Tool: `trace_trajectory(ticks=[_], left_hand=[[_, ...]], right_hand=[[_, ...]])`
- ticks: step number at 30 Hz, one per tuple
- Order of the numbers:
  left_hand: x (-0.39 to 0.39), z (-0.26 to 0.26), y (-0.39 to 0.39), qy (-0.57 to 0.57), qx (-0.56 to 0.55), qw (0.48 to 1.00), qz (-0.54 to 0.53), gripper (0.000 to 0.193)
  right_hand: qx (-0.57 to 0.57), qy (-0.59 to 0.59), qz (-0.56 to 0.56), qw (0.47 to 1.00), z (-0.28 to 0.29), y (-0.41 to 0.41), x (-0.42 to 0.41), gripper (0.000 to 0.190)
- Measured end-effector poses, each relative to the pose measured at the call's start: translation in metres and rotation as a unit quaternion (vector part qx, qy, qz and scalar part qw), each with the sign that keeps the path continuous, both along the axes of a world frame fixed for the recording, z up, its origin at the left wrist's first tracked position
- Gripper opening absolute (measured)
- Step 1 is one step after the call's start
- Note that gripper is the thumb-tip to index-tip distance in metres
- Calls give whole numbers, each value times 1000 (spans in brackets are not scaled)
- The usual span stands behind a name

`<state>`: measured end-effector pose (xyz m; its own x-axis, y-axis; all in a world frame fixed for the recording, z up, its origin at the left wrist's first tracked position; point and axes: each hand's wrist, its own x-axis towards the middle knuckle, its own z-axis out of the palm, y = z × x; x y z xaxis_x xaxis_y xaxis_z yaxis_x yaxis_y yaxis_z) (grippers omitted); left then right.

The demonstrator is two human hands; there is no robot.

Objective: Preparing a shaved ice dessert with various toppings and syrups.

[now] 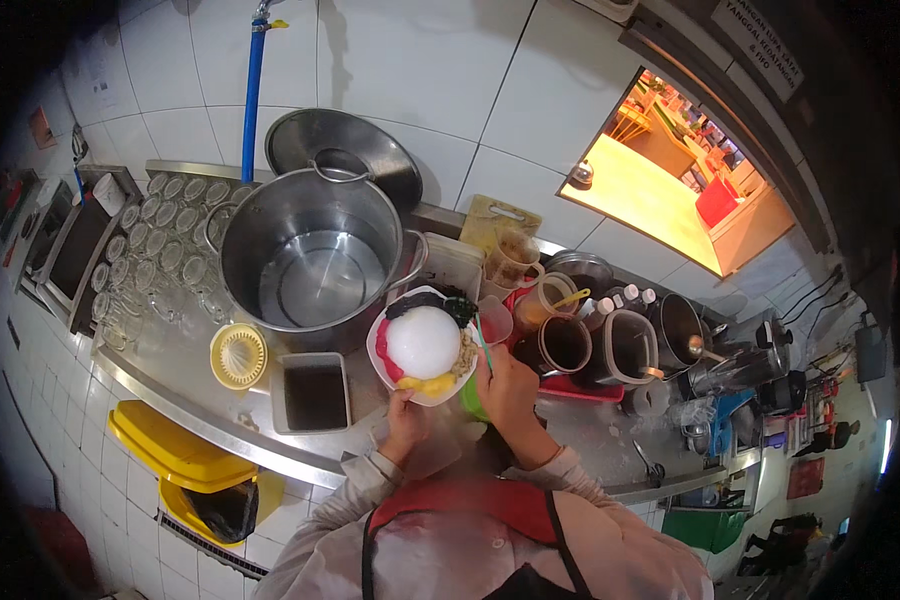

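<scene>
My left hand (406,418) grips the near rim of a white bowl (373,341), thumb over the edge. A rounded mound of white shaved ice (422,343) fills its middle. Around the ice lie pink pieces (386,352), yellow fruit pieces (429,385), pale brown bits (463,358) and a black topping (412,301). Between the fingers of my right hand (508,386) is the thin green handle of a spoon (483,339). Dark green-black food (460,309) sits at the spoon's far end, over the bowl's upper right rim. My right fingers hide part of the handle.
A large steel pot (315,247) stands beyond the bowl. Upturned glass mugs (169,240), a yellow citrus juicer (238,357) and a square tub of dark liquid (313,394) are leftward. Open containers (564,343) with ladles crowd the right; scissors (651,466) lie nearer.
</scene>
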<state>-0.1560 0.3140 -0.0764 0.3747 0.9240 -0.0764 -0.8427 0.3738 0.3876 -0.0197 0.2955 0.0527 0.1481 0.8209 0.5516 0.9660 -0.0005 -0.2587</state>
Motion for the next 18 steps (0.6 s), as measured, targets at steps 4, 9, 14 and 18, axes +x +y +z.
trace_trajectory(ticks=[4,9,14,18], left_hand=[[2,-31,2,1,-17,999,27,51],[3,-38,5,35,2,998,54,51],[-9,-57,10,107,26,993,36,50],[-10,-54,11,61,-3,996,64,50]], right_hand=[[46,-5,48,998,8,16,1,14],[35,-54,80,995,-4,23,1,15],[-9,-45,30,998,-6,11,-3,18],[30,-7,9,999,-6,19,3,20]])
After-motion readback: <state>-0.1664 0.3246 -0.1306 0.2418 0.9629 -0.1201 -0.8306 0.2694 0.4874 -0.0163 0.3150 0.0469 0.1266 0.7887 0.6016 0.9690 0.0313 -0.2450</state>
